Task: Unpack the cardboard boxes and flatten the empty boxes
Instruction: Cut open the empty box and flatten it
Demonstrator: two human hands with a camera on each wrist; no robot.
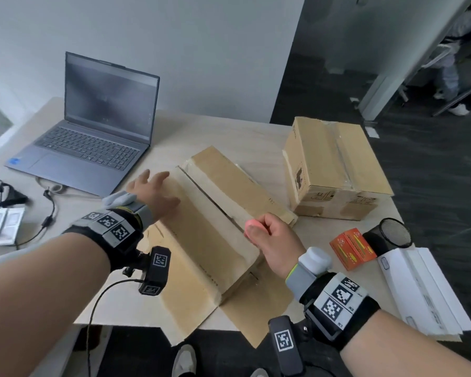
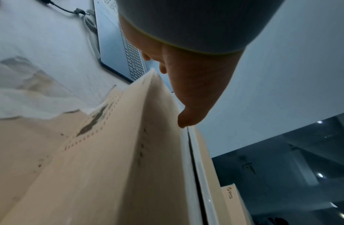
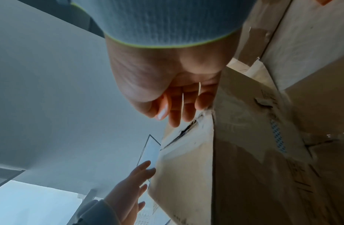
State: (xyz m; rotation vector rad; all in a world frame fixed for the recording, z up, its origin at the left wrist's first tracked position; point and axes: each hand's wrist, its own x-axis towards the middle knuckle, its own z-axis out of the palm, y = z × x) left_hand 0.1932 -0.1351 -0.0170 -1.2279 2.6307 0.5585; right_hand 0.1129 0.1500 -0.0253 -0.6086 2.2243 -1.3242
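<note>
A long closed cardboard box (image 1: 223, 197) lies across the table's middle on a flattened sheet of cardboard (image 1: 185, 303), with a taped seam along its top. My left hand (image 1: 154, 191) rests open on the box's left top edge, fingers spread; the left wrist view shows the thumb of that hand (image 2: 186, 94) against the box (image 2: 128, 152). My right hand (image 1: 272, 240) grips a small pink tool (image 1: 252, 223) at the near end of the seam. In the right wrist view its fingers (image 3: 174, 106) curl beside the box's torn corner (image 3: 186, 152). A second taped box (image 1: 335, 164) stands behind to the right.
An open laptop (image 1: 93, 131) sits at the back left with a cable (image 1: 49, 210) beside it. Two orange packets (image 1: 352, 247), a black mesh cup (image 1: 392, 234) on its side and white papers (image 1: 424, 289) lie at the right. The near table edge (image 1: 120, 321) runs below the cardboard.
</note>
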